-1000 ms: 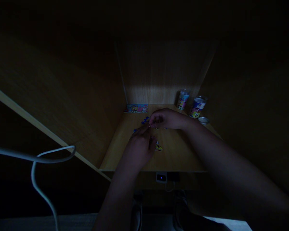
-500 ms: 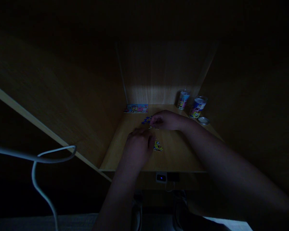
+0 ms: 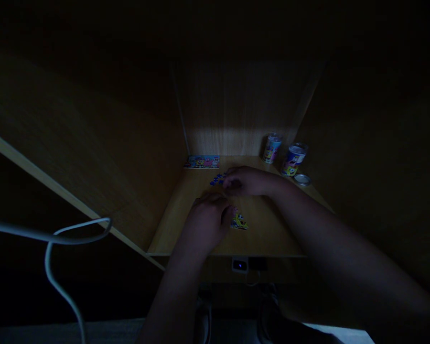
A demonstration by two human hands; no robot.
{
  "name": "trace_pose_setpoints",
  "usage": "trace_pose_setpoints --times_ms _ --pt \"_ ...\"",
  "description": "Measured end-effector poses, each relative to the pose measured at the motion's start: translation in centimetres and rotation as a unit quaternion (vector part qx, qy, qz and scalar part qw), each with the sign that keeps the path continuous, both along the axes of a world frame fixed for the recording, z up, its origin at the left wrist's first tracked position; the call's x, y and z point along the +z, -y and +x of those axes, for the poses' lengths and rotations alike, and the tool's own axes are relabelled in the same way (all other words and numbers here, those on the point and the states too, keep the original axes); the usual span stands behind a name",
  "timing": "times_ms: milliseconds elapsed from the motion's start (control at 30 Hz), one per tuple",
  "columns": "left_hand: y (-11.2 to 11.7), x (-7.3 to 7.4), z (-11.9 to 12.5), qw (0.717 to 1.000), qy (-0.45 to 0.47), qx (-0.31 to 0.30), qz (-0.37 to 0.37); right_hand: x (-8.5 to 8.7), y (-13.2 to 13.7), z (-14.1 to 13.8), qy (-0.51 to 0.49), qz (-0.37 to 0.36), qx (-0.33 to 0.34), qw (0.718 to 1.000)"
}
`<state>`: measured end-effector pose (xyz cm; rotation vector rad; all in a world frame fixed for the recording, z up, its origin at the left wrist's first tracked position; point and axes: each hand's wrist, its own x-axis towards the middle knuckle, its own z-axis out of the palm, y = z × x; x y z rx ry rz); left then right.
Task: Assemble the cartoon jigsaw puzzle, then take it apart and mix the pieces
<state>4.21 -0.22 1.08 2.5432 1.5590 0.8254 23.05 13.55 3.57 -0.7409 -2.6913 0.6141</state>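
We are holding the fingers of our right hand (image 3: 245, 180) bent inward, the tips close to the thumb; in this dim light we cannot tell whether a piece is pinched there. The fingers of our left hand (image 3: 209, 217) are bending loosely, palm down, with a gap showing beside the thumb; whether they are gripping anything, we cannot tell. Both sets of fingertips are meeting or nearly meeting.

Beside our left thumb, a yellow puzzle section (image 3: 240, 222) is lying flat, its left edge partly hidden by the hand. Just past our right fingers, loose blue puzzle pieces (image 3: 216, 180) are lying in a small cluster. All of these are resting on a wooden shelf (image 3: 272, 229).

Farther back, a cartoon picture strip (image 3: 202, 162) is lying near the left corner. On the right, two printed cans, a farther one (image 3: 272, 149) and a nearer one (image 3: 294, 161), are standing upright, with a round lid (image 3: 302, 180) lying just beside the nearer. Below the front edge, a small device (image 3: 240, 265) is glowing blue. At far left, a white cable (image 3: 66, 294) is looping.
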Motion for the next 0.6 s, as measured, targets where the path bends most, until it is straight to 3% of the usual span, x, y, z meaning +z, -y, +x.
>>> trace_pose_setpoints --times_ms 167,433,600 --pt "-0.03 -0.04 0.01 1.000 0.013 -0.018 0.000 0.02 -0.09 0.01 0.013 -0.001 0.003 1.000" --pt "0.05 0.01 -0.09 1.000 0.019 -0.025 0.000 -0.07 0.07 -0.62 0.009 -0.011 -0.049 0.999" --pt "0.05 0.10 0.01 0.999 0.026 -0.028 0.002 -0.58 -0.22 -0.92 0.020 -0.006 -0.038 0.999"
